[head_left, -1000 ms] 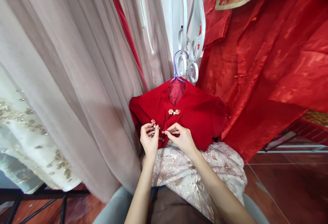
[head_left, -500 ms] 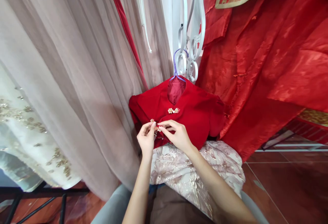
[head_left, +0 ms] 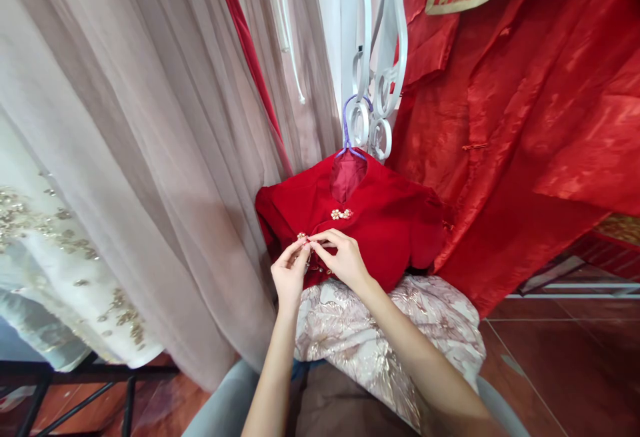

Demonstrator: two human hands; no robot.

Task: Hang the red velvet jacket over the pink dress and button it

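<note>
A small red velvet dress top (head_left: pixel 385 220) hangs on a purple hanger (head_left: pixel 349 131) hooked to a white scrolled metal rack (head_left: pixel 376 83). Its pale brocade skirt (head_left: pixel 380 330) spreads below. A gold flower clasp (head_left: pixel 341 213) sits closed under the collar. My left hand (head_left: pixel 289 273) and my right hand (head_left: pixel 340 258) meet at a second gold flower clasp (head_left: pixel 302 237) on the dress's left chest. Both hands pinch at this clasp with fingertips together.
Sheer beige curtains (head_left: pixel 140 130) hang at left, with a white gold-embroidered garment (head_left: pixel 55 270) beyond. A large red satin robe (head_left: pixel 520 130) hangs at right. Red tiled floor (head_left: pixel 565 363) shows at lower right. A black rail (head_left: pixel 85 373) runs low at left.
Both hands rose a little along the dress front and drew closer together, from the lower clasp area up to the clasp on the left chest.
</note>
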